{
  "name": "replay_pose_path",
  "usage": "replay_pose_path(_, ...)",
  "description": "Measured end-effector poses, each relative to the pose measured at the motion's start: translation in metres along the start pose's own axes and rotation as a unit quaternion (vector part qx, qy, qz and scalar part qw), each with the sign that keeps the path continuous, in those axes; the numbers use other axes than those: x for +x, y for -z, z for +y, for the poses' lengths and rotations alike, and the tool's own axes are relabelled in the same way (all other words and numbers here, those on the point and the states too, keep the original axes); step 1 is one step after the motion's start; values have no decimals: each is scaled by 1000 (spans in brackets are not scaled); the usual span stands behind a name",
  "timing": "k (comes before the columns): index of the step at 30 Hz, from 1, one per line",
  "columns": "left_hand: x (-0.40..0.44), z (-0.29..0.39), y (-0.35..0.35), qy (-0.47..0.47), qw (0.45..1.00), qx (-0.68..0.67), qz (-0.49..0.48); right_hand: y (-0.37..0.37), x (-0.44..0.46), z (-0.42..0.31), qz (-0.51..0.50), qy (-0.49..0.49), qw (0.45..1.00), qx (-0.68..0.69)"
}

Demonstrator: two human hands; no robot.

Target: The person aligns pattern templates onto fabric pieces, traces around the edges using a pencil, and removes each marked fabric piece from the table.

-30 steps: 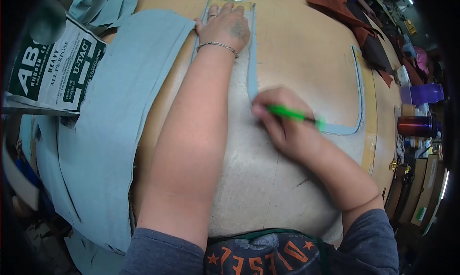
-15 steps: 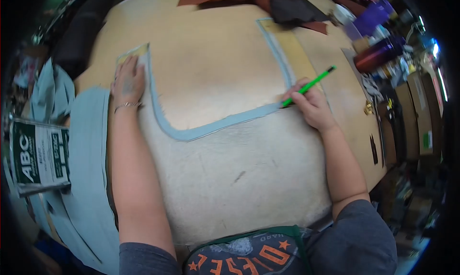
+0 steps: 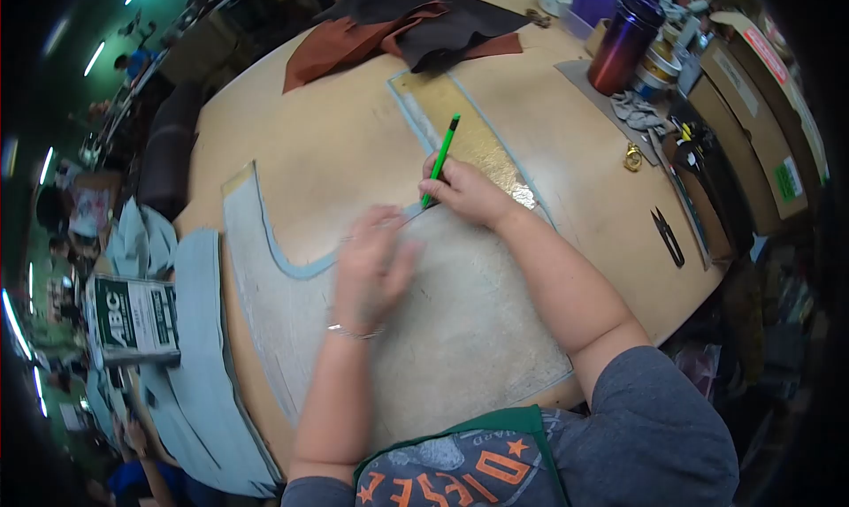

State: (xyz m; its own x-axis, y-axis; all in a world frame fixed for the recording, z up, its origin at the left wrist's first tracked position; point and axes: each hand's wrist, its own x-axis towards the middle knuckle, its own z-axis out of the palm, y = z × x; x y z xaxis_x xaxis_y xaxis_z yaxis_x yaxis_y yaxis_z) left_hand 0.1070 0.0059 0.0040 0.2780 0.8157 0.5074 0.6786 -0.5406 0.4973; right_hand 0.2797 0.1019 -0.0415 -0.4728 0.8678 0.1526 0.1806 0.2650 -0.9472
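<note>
A large grey U-shaped pattern (image 3: 469, 304) lies flat on the wooden table, with a light blue strip (image 3: 309, 268) showing along its inner curve. Its right arm has a yellow, shiny surface (image 3: 473, 136). My right hand (image 3: 460, 189) grips a green pencil (image 3: 445, 149), tip down at the pattern's inner edge and dark end up. Close by on the left, my left hand (image 3: 376, 259) is over the pattern, blurred by motion; what its fingers do is unclear.
Blue-grey sheets (image 3: 208, 357) and a labelled ABC can (image 3: 134, 320) are at the left. Brown and black pieces (image 3: 416, 30) lie at the far edge. Black snips (image 3: 668, 237), a purple-red tumbler (image 3: 625, 43) and boxes (image 3: 743, 127) are at the right. Other people are in the background.
My left hand has left the pattern's left arm and come toward my right hand. The pencil, first at the left part of the inner edge, is now near the right arm. The view has turned.
</note>
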Motion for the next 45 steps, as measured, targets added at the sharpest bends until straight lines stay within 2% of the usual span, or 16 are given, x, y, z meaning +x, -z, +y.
replay_pose_path(2, -1, 30, -26, 48, 992, 71, -88, 0, -2, -6, -5, -17, 1000, 19)
replay_pose_path(6, -14, 32, -48, 129, 951, 184, -213, 3, 3, -3, 16, 16, 999, -31)
replay_pose_path(8, -16, 32, -48, 131, 953, 177, -209, 8, 3, -2, 6, 26, 996, -82)
replay_pose_path(12, -17, 29, -47, 126, 960, 163, -189, 41, 31, 2, -66, -39, 994, -76)
replay_pose_path(17, -18, 27, -48, 124, 965, 155, -168, 65, 96, 3, -116, -56, 985, -116)
replay_pose_path(20, -18, 26, -49, 125, 967, 150, -162, 69, 146, 14, -117, -102, 982, -105)
replay_pose_path(25, -17, 25, -48, 137, 967, 132, -168, 66, 215, 21, -66, -106, 980, -153)
replay_pose_path(27, -16, 25, -47, 140, 968, 122, -170, 62, 230, 32, 6, -63, 992, -111)
replay_pose_path(29, -17, 25, -46, 144, 969, 110, -169, 59, 237, 49, 93, 54, 968, -226)
replay_pose_path(31, -18, 24, -48, 148, 971, 97, -163, 50, 226, 55, 196, 67, 977, -42)
replay_pose_path(33, -18, 24, -47, 144, 972, 95, -157, 41, 197, 47, 195, 80, 974, 86)
replay_pose_path(34, -19, 25, -46, 141, 974, 88, -157, 39, 180, 47, 187, 54, 978, 79)
replay_pose_path(37, -25, 19, -51, 26, 976, 32, -213, 36, 122, 25, 150, -17, 987, 55)
replay_pose_path(38, -24, 19, -49, 26, 976, 25, -216, 37, 106, 21, 139, -44, 989, 35)
replay_pose_path(41, -22, 22, -45, 30, 976, 4, -214, 34, 73, 26, 137, -23, 987, 76)
replay_pose_path(45, -22, 23, -45, 28, 980, 8, -197, 14, 61, 10, 115, -49, 987, 98)
